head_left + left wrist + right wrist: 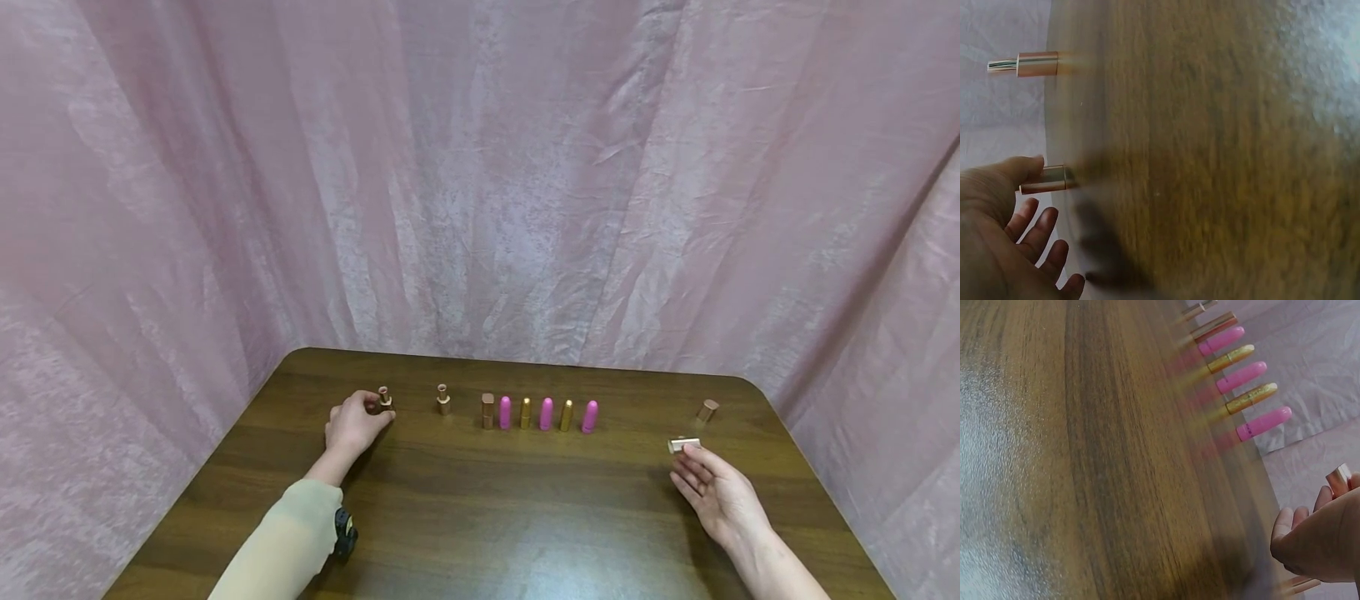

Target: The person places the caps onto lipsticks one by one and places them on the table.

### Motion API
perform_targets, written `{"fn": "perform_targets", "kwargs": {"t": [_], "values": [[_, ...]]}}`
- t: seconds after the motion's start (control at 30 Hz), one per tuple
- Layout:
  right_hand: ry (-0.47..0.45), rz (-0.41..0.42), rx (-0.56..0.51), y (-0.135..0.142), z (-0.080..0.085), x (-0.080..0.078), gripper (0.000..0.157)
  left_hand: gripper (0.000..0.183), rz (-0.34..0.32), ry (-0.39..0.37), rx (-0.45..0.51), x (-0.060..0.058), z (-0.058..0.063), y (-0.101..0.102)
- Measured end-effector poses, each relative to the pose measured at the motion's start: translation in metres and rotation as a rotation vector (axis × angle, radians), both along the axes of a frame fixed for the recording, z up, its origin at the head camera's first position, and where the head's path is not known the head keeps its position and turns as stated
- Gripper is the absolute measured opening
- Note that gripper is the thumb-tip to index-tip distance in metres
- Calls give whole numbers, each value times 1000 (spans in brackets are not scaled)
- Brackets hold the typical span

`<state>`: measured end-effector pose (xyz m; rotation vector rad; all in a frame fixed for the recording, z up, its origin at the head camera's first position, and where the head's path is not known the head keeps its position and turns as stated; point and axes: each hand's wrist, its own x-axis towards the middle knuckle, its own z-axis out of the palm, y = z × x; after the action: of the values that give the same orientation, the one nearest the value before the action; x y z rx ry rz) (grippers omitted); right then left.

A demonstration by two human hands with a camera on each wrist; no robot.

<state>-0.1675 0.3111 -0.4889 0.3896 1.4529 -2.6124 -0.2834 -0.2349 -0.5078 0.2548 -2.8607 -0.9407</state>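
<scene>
At the table's left, my left hand [354,423] pinches an uncapped rose-gold lipstick tube [386,402] standing upright, thumb and index finger at its sides. The other fingers spread apart below it in the left wrist view, where the tube [1054,179] is partly covered by the thumb. A second uncapped lipstick tube [443,402] stands upright to the right of this hand. Over the table's right side, my right hand [723,500] holds a shiny lipstick cap [686,445] sideways between thumb and fingers, raised off the wood. Another rose-gold cap [707,409] stands just beyond that hand.
Mid-table, a closed rose-gold lipstick [487,412] heads an upright row of pink tubes [546,414] alternating with gold tubes [566,416]. All stand near the far edge of the brown wooden table [480,517]. Pink curtains [487,183] hang behind and at both sides.
</scene>
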Motion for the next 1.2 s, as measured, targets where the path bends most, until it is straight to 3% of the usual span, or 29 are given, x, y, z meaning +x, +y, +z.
{"fn": "perform_targets", "kwargs": {"t": [0.5, 0.7, 1.03, 1.2], "values": [[32, 3, 39, -3, -4, 4, 25, 42, 35, 8, -15, -3, -7, 6], [22, -3, 49, -1, -4, 5, 27, 43, -3, 39, -3, -2, -8, 2], [19, -5, 60, -2, -5, 8, 27, 30, -119, 139, 6, 23, 9, 0], [15, -3, 84, -3, -6, 9, 22, 30, -181, 207, -56, 40, 22, 11]]}}
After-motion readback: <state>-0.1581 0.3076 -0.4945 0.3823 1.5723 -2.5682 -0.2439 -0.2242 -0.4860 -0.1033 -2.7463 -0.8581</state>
